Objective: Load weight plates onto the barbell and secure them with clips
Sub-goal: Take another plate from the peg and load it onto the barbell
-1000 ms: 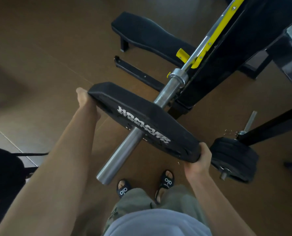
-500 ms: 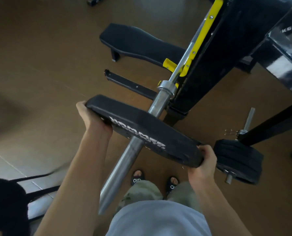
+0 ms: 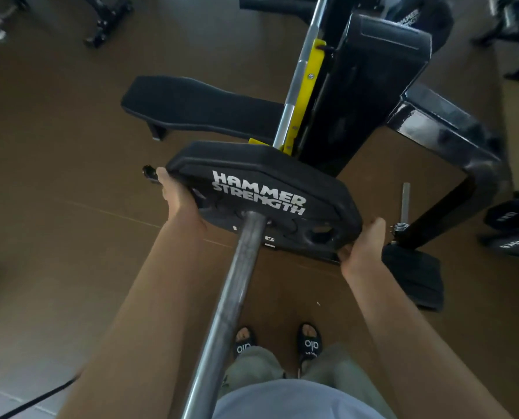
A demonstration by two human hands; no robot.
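Between your hands, left [image 3: 182, 197] and right [image 3: 363, 243] grip opposite plate [image 3: 261, 189] edges, keeping it square on the sleeve [image 3: 237, 273].

Readable lettering on the plates and sandals

The weight plate [image 3: 261, 192] on the barbell sleeve [image 3: 231, 297] carries "HAMMER STRENGTH" in white block letters across its face, above the sleeve; below the sleeve a white "G" shows, the characters before it hidden by the bar. Low and near the viewer from this plate, each black sandal [image 3: 311, 343] bears a white "alo" logo, seen upside down. Far right of the plate, a stored plate [image 3: 512, 246] reads "15KG" upside down, and another one above it [image 3: 509, 217] carries similar white marks too blurred to read. Behind the plate, at the top of the frame, a further plate [image 3: 409, 18] has white lettering that is illegible.
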